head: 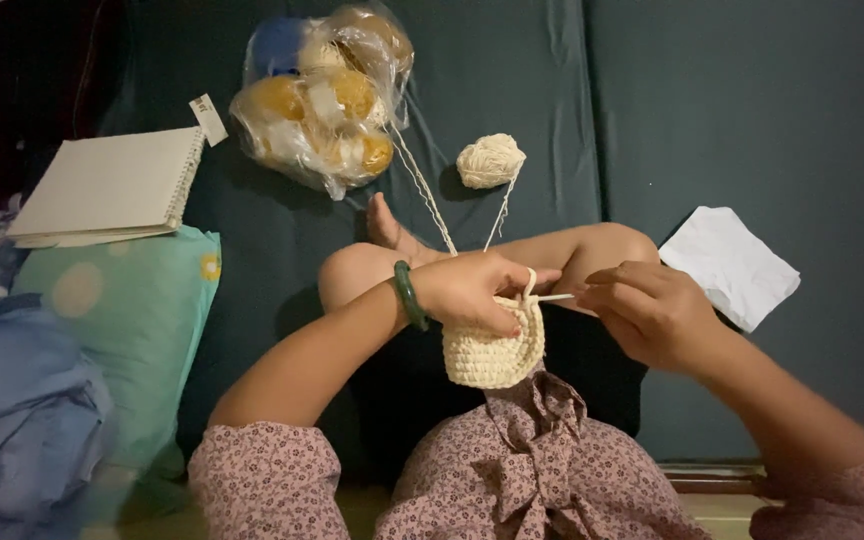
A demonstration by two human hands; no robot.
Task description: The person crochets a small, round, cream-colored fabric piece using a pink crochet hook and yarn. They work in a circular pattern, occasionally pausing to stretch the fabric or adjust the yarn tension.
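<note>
Landmark: cream crochet piece, hanging over the lap. Far left of it: blue cloth, spiral notebook on a pillow. Up-left: plastic bag of yarn. Left hand pinches its top rim. Soft, light, floppy; best held at the rim. Above: cream yarn ball, its strands could snag. Right hand pinches a crochet hook. Far right: white paper.

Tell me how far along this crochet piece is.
Done: a small cream cup-shaped piece with several finished rows. In hand: the left hand holds its rim while the right hand works the hook there. Left: yarn still runs to the ball, so plenty remains unworked.
</note>
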